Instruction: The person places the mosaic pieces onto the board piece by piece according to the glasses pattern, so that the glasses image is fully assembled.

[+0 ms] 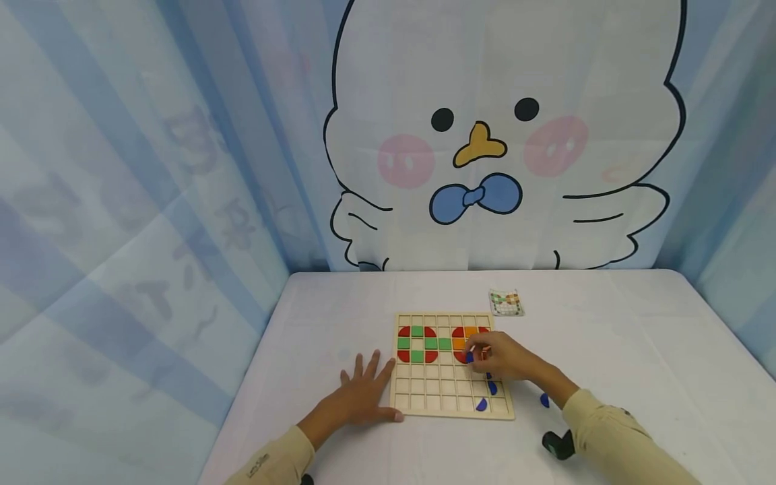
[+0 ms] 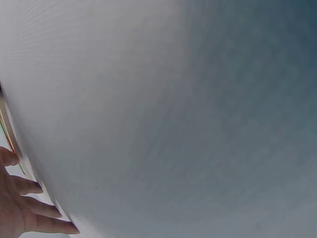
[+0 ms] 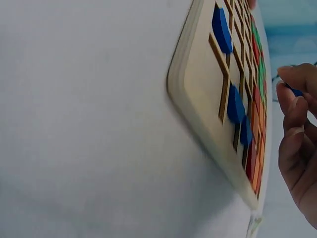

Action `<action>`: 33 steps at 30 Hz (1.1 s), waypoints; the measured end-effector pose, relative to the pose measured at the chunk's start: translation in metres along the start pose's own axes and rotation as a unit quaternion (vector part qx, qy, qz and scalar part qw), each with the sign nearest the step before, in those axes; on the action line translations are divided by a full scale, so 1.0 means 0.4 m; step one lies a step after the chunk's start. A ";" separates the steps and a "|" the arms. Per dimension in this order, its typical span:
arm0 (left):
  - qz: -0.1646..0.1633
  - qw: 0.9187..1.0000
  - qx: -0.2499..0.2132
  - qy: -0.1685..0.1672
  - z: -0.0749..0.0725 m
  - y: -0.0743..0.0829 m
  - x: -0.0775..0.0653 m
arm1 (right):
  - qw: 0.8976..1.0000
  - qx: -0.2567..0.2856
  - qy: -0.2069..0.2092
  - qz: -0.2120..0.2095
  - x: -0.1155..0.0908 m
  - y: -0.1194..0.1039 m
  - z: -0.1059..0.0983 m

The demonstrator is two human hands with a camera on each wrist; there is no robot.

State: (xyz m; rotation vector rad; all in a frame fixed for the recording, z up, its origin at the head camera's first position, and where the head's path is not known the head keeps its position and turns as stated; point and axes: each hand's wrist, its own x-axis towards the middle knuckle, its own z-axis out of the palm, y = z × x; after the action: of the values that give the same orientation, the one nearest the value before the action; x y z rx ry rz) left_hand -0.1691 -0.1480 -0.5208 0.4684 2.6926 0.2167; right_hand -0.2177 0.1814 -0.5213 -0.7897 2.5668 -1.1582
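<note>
A wooden grid board lies on the table with red, green and orange pieces set in its upper rows. Between thumb and fingertips, my right hand pinches a small blue piece over the board's right part. The same blue piece shows partly behind the fingers in the right wrist view. My left hand lies with fingers spread on the table, fingertips right at the board's left edge. Loose blue half-round pieces, one at the lower edge and another near the right side, lie on the grid.
Beyond the board's upper right corner is a small pattern card. Another blue piece lies on the white table right of the board. A black device is at the right wrist. A curtain with a cartoon print stands behind the table.
</note>
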 end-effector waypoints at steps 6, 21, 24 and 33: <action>0.003 1.000 0.007 0.001 0.000 0.000 0.002 | 1.000 -0.014 0.022 -0.005 0.068 -0.059 0.077; 0.021 1.000 0.008 -0.004 -0.007 -0.005 -0.004 | 0.999 -0.033 0.022 0.017 0.157 -0.135 0.211; 0.024 1.000 0.009 -0.005 -0.006 -0.006 -0.002 | 0.999 -0.045 0.023 0.012 0.160 -0.142 0.221; 0.025 1.000 0.014 -0.003 -0.001 -0.011 0.004 | 0.998 -0.059 0.016 0.020 0.158 -0.141 0.214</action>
State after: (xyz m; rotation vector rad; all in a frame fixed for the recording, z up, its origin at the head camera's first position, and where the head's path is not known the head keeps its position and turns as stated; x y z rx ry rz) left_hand -0.1721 -0.1515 -0.5219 0.5435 2.6841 0.1918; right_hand -0.2143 0.0619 -0.5349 -0.7457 2.6863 -1.0239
